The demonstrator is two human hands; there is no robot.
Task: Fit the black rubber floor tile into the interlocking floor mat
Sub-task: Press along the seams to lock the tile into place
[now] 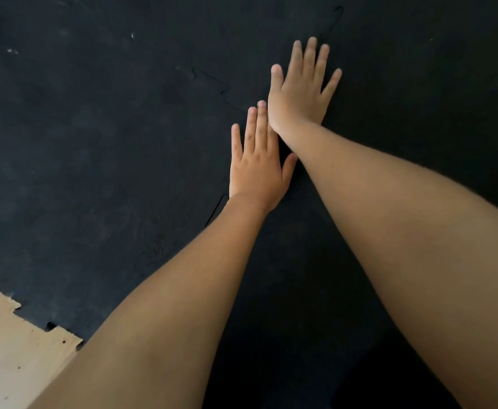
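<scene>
Black rubber covers nearly the whole view. A jagged interlocking seam (216, 206) runs diagonally from the upper right to the lower middle, passing under both hands. The floor mat (94, 143) lies left of the seam and the black rubber floor tile (404, 98) lies right of it. My left hand (258, 163) rests flat, palm down, on the seam with its fingers straight. My right hand (300, 87) lies flat farther along the same seam, fingers spread. Neither hand holds anything. The seam under the hands is hidden.
Bare plywood subfloor (8, 352) shows at the lower left corner, bordered by the mat's toothed edge (50, 324). A short stretch of seam (334, 17) shows slightly raised beyond my right fingertips.
</scene>
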